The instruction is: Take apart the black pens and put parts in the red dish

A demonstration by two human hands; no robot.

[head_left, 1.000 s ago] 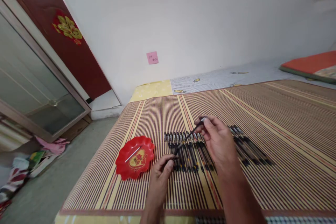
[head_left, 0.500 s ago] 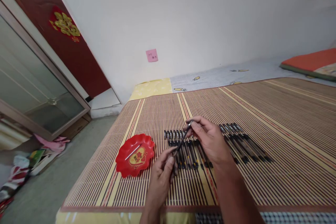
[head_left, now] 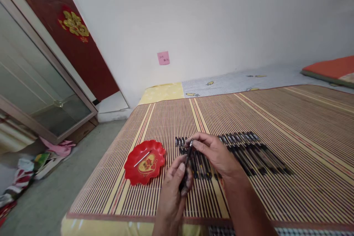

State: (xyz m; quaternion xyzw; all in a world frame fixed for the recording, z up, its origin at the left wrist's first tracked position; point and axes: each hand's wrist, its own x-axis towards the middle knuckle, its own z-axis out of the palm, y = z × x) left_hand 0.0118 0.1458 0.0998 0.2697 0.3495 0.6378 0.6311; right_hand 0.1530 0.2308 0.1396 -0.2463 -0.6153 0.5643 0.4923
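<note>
A: Where does the dark pen (head_left: pixel 187 164) sit at this moment?

B: It is held between the person's two hands, above the striped bamboo mat (head_left: pixel 290 118); the right hand (head_left: pixel 214 153) pinches its upper, silvery end between thumb and fingertips, while the left hand (head_left: pixel 174 188) is closed around its lower end; the pen runs steeply from the right hand down toward the left.

A: Are both hands closed, then?

B: Both are gripping the same pen; the right in a fingertip pinch, the left with thumb and curled fingers around the barrel; whether the pen is in one piece or two cannot be told, since the fingers hide the lower part.

A: What lies around them?

B: Just behind and under the hands, a row of pens (head_left: pixel 249 151) lies side by side on the mat, reaching well to the right; to the left, near the left hand but apart from it, a red scalloped dish (head_left: pixel 132 167) rests on the mat with a thin white stick (head_left: pixel 141 159) lying in it; further back, a pink note (head_left: pixel 163 58) is stuck to the white wall.
</note>
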